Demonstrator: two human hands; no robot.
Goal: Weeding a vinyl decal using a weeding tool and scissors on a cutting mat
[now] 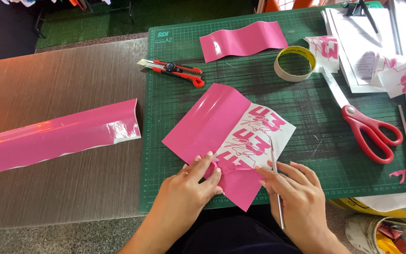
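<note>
A pink vinyl sheet (212, 124) lies on the green cutting mat (278, 99), with part of its pink film peeled off so that pink cut shapes show on white backing. My left hand (189, 188) pinches a strip of peeled pink film at the sheet's lower edge. My right hand (297, 197) grips a thin metal weeding tool (276, 188) like a pen, its tip resting on the white backing beside the cut shapes.
A red utility knife (177, 69) and a curled pink piece (243, 40) lie at the mat's far side. A tape roll (295, 63), red scissors (370, 129) and white papers (367, 47) sit right. A long pink vinyl strip (57, 136) lies on the table, left. A bucket (384, 233) stands lower right.
</note>
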